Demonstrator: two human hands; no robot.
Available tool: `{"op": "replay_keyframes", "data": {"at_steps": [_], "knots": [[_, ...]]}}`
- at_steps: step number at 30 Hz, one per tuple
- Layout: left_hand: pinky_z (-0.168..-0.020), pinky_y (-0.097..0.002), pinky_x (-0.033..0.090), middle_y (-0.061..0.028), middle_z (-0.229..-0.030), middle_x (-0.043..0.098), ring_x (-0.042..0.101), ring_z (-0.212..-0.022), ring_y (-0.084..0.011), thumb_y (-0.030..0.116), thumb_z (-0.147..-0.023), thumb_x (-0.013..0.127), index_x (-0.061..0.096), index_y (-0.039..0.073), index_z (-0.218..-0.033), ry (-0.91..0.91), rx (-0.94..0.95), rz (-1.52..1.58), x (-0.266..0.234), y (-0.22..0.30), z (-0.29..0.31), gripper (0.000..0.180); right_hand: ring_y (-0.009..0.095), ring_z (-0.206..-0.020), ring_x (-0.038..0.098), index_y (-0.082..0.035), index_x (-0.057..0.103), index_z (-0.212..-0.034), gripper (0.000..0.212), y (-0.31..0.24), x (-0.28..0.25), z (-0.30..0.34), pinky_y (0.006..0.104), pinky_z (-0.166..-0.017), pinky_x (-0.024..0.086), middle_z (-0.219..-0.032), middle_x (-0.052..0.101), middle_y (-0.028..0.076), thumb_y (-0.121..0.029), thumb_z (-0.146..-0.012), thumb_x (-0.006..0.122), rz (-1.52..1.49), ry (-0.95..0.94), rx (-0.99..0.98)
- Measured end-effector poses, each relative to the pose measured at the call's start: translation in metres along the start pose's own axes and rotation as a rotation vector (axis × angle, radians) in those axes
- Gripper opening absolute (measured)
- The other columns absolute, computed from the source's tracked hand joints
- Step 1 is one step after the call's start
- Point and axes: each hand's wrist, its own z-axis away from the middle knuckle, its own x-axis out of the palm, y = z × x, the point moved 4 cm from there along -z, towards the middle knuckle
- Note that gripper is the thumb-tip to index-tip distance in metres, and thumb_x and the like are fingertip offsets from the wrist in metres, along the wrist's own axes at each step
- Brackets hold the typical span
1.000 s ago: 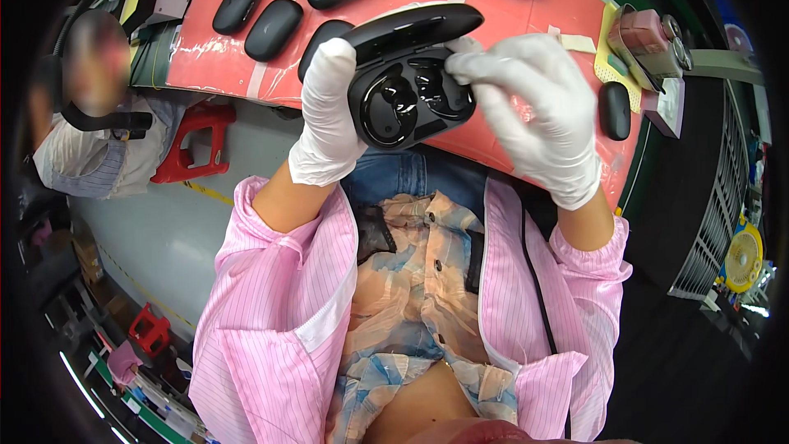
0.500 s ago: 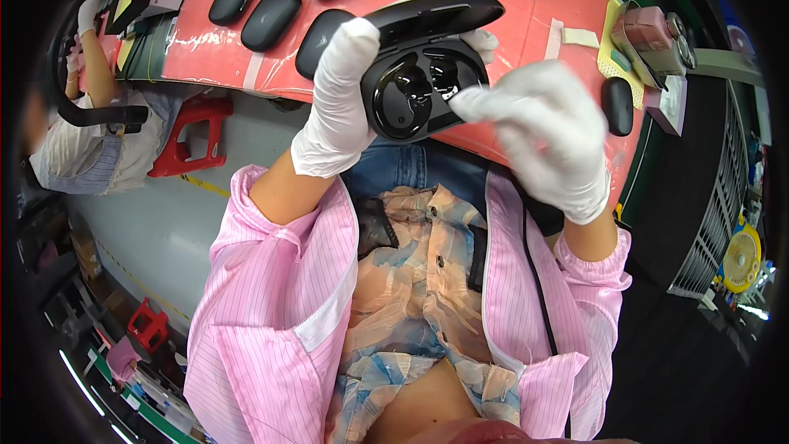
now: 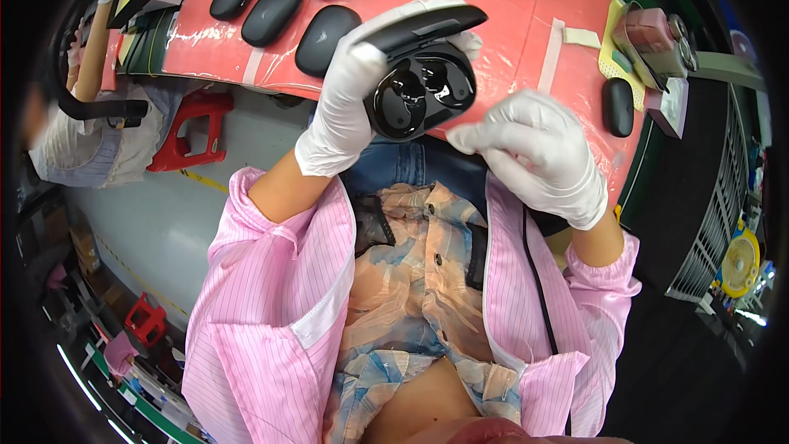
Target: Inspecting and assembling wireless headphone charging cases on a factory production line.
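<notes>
My left hand (image 3: 339, 119), in a white glove, grips a black earbud charging case (image 3: 440, 113) over the near edge of the table. Its lid (image 3: 427, 26) stands raised. Inside are two glossy black earbud shapes, a left one (image 3: 403, 105) and a right one (image 3: 450, 84). Just right of the case, and apart from it, is my gloved right hand (image 3: 542, 156). Its thumb and fingertips are pressed together in a pinch; whatever they hold, if anything, cannot be made out.
Several closed black cases (image 3: 327, 39) lie across the red-covered table (image 3: 509, 49). Another case (image 3: 617, 107) rests at the right edge, by a yellow mat and a metal holder (image 3: 653, 41). A black curved arm (image 3: 99, 111) and a co-worker's arm (image 3: 94, 53) are at the left.
My right hand has drawn back from the earbuds in the case, down and slightly right. The case has shifted a little left, and its lid has tilted.
</notes>
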Motion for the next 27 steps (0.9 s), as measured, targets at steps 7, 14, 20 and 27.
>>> {"op": "replay_keyframes", "data": {"at_steps": [7, 14, 20, 27], "knots": [[-0.094, -0.0317, 0.05, -0.0168, -0.115, 0.064, 0.063, -0.106, -0.0209, 0.064, -0.084, 0.056, 0.05, -0.006, -0.13, -0.065, 0.0, 0.059, 0.008, -0.004, -0.002, 0.083, 0.015, -0.088, 0.06, 0.003, 0.065, -0.105, 0.023, 0.035, -0.025, 0.024, 0.0293, -0.08, 0.048, -0.098, 0.064, 0.007, 0.005, -0.083, 0.061, -0.188, 0.663, 0.449], [-0.088, -0.0299, 0.051, -0.0125, -0.109, 0.066, 0.064, -0.097, -0.0191, 0.051, -0.093, 0.051, 0.059, -0.002, -0.121, 0.068, -0.246, 0.112, 0.013, -0.008, 0.005, 0.06, 0.018, -0.072, 0.059, -0.011, 0.071, -0.099, 0.025, -0.021, -0.007, -0.031, 0.0294, -0.061, 0.047, -0.082, 0.061, 0.002, -0.003, -0.075, 0.067, 0.356, 0.16, -0.115], [-0.084, -0.036, 0.057, -0.0135, -0.108, 0.067, 0.068, -0.094, -0.0268, 0.059, -0.092, 0.05, 0.06, 0.0, -0.117, 0.23, -0.408, 0.354, 0.008, -0.009, 0.008, 0.064, 0.014, -0.083, 0.062, -0.004, 0.069, -0.108, 0.032, 0.01, -0.029, -0.016, 0.0246, -0.072, 0.049, -0.091, 0.063, 0.006, 0.009, -0.081, 0.06, 0.068, 0.464, 0.056], [-0.091, -0.0514, 0.055, -0.0248, -0.117, 0.062, 0.065, -0.102, -0.0404, 0.065, -0.092, 0.04, 0.048, -0.002, -0.132, 0.287, -0.494, 0.607, 0.013, -0.011, 0.006, 0.079, 0.009, -0.076, 0.056, 0.006, 0.056, -0.124, 0.039, 0.078, 0.05, 0.059, 0.0223, -0.073, 0.047, -0.103, 0.063, 0.006, -0.011, -0.089, 0.065, -1.091, 0.968, 0.576]]}}
